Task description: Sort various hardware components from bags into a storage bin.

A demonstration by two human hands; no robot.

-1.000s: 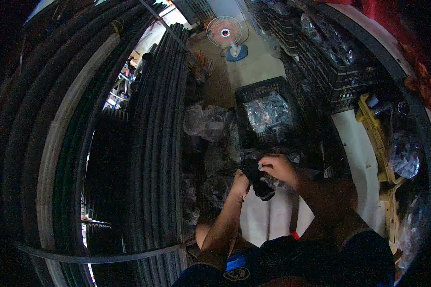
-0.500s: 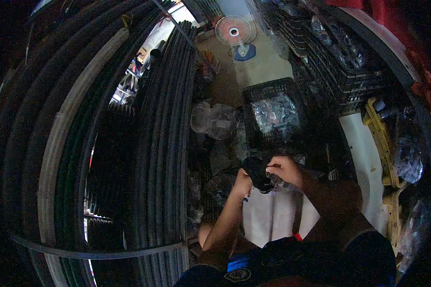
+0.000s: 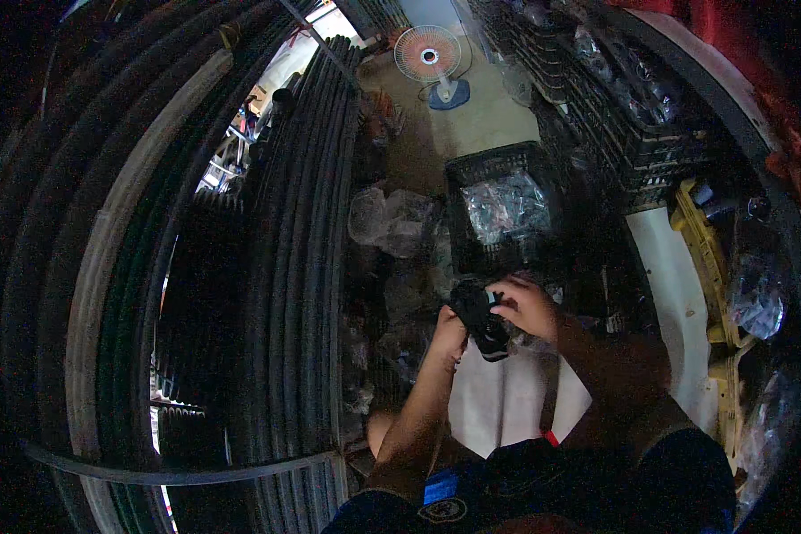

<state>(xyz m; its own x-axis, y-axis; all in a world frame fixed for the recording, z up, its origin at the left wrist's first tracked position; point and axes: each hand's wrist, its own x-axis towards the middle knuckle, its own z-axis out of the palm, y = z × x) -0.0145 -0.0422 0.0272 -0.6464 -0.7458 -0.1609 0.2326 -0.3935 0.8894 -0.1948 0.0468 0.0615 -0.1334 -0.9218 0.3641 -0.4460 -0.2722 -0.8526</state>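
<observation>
In front of my body, my left hand (image 3: 450, 333) is closed round the near left side of a black object (image 3: 482, 331). It looks like a bundled dark part with a paler strip at its lower end; the dim light hides its exact kind. My right hand (image 3: 529, 308) comes over its right side, thumb and fingers bent together. Between those fingertips and the black object shows a small pale bluish piece (image 3: 494, 299). Beneath both hands hangs a whitish surface (image 3: 489, 400), near my lap.
Ahead stands a black plastic crate (image 3: 454, 191) holding clear-wrapped packets (image 3: 507, 206). Clear plastic bags (image 3: 392, 219) lie left of it. Long dark tubes (image 3: 294, 267) line the left side. Stacked black crates (image 3: 650, 165) and a yellow frame (image 3: 705, 258) are on the right. A fan (image 3: 429, 58) stands farther off.
My right hand has shifted slightly left and up, closer over the black object. The pale bluish piece now shows at its fingertips. Clear plastic under that hand is less visible.
</observation>
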